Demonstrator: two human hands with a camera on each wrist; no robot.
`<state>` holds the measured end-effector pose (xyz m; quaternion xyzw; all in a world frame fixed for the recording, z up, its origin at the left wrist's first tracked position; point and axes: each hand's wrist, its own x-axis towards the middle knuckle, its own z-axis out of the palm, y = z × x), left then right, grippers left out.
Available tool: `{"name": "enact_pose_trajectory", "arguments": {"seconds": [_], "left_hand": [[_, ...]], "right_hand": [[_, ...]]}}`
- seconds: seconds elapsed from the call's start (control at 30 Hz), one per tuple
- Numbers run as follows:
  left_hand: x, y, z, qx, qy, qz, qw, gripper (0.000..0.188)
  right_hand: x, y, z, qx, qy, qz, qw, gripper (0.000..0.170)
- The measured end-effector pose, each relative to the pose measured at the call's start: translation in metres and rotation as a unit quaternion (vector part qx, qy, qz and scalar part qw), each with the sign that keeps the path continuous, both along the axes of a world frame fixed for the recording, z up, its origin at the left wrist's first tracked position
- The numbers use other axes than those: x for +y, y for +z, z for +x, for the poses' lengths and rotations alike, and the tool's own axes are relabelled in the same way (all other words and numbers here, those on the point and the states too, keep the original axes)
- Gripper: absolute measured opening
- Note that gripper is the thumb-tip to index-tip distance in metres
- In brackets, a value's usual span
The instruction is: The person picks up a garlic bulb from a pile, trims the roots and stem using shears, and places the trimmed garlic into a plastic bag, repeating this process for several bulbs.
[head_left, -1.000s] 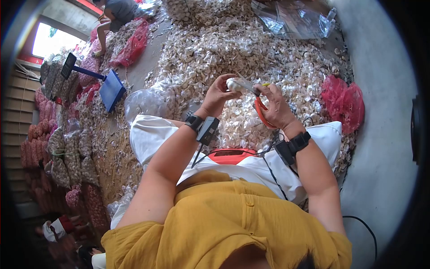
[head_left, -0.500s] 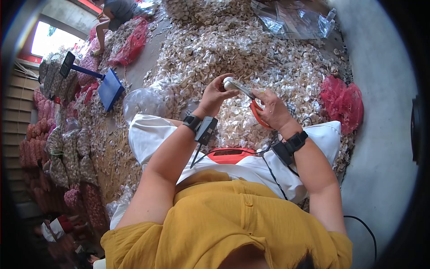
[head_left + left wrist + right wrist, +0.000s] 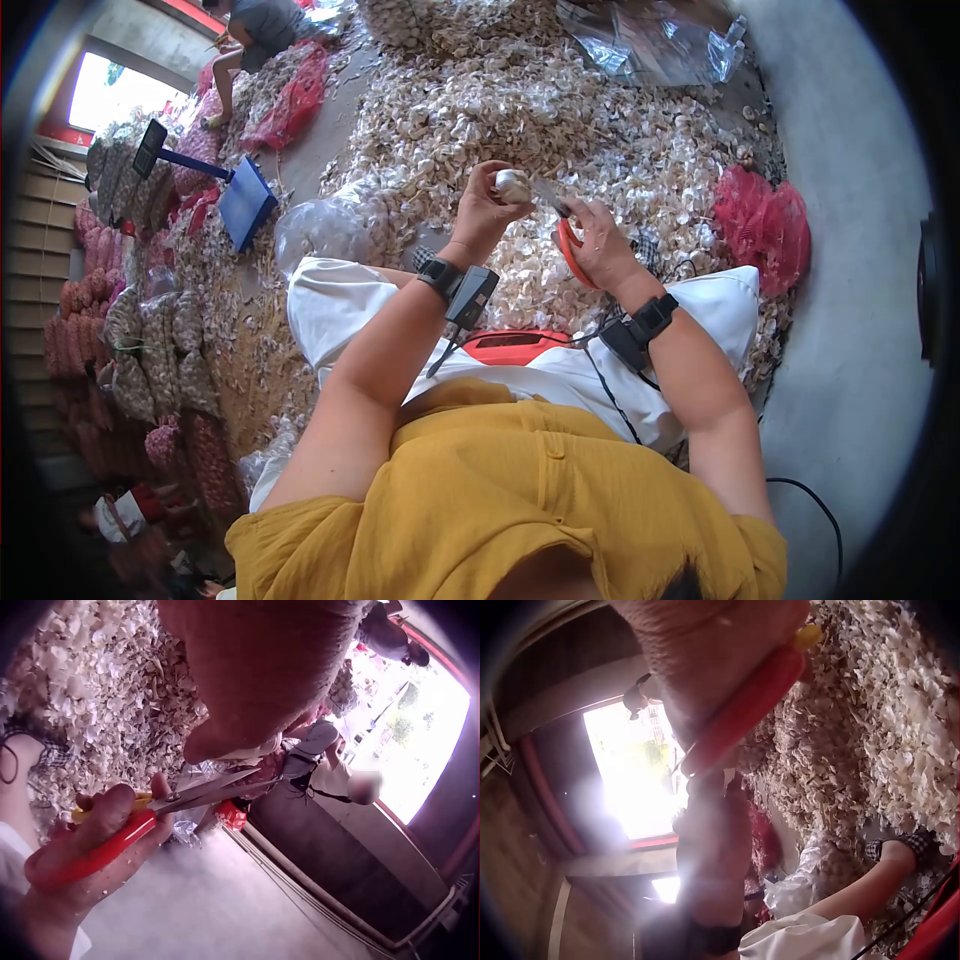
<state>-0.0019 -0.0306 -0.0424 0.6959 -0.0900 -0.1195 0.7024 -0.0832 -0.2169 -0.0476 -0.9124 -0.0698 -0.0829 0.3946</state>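
So my left hand (image 3: 485,215) has the garlic bulb (image 3: 513,186) pinched in curled fingers (image 3: 488,170), up over the near edge of the heap of skins (image 3: 520,125), while my right hand (image 3: 608,245) grips the scissors (image 3: 573,258), blades (image 3: 221,793) slightly apart. Bulb's probably light, firm, a bit slippery where it flakes; I'd hold its sides, away from the tips.

Head (downward) and nearer wrist views share scissors (image 3: 148,820).
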Motion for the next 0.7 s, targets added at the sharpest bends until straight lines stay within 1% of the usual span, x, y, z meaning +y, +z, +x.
{"name": "enact_pose_trajectory", "arguments": {"seconds": [0.03,0.07,0.13,0.27,0.33,0.37,0.43,0.47,0.5,0.53,0.57,0.6,0.67,0.7], "left_hand": [[-0.002,0.000,0.000,-0.016,0.019,0.017,1.000,0.058],[-0.003,0.001,0.001,-0.016,0.018,0.018,1.000,0.058],[-0.004,0.001,0.003,-0.004,0.018,0.062,0.998,0.058],[-0.003,-0.001,0.005,-0.001,0.025,0.055,0.998,0.057],[-0.001,0.002,0.005,0.007,0.012,0.094,0.995,0.057],[-0.001,0.002,0.004,0.006,0.012,0.094,0.995,0.057],[0.001,0.000,0.003,0.004,0.004,0.046,0.999,0.057],[0.000,-0.001,0.003,0.002,0.004,0.045,0.999,0.057],[-0.003,-0.002,0.002,-0.009,0.004,0.041,0.999,0.056],[-0.004,-0.003,-0.001,-0.020,0.006,0.038,0.999,0.056],[-0.006,-0.003,-0.004,-0.020,0.008,0.037,0.999,0.056],[-0.010,0.000,-0.006,0.010,0.006,0.030,0.999,0.053],[-0.019,0.005,-0.013,0.073,-0.002,0.017,0.997,0.049],[-0.024,0.006,-0.017,0.088,-0.014,0.022,0.996,0.040]], "right_hand": [[0.001,0.001,0.000,-0.012,0.012,-0.025,1.000,0.040],[0.002,0.003,-0.001,-0.012,0.012,-0.025,1.000,0.040],[0.003,0.006,-0.003,0.015,0.003,-0.044,0.999,0.038],[0.002,0.014,-0.002,0.051,0.005,-0.031,0.998,0.036],[0.002,0.012,0.000,0.075,0.011,-0.064,0.995,0.036],[0.002,0.011,0.000,0.075,0.010,-0.063,0.995,0.036],[0.001,0.004,0.000,0.042,0.011,-0.045,0.998,0.036],[0.001,0.001,0.002,0.040,0.011,-0.046,0.998,0.036],[0.001,-0.001,0.005,0.090,-0.013,0.071,0.993,0.035],[0.003,-0.002,0.006,0.140,-0.035,0.185,0.972,0.035],[0.004,-0.001,0.008,0.223,-0.039,0.326,0.918,0.037],[0.006,-0.006,0.010,0.222,-0.039,0.326,0.918,0.037],[0.009,-0.021,0.013,0.072,0.014,0.402,0.913,0.052],[0.012,-0.010,0.012,0.064,0.014,0.396,0.916,0.061]]}}
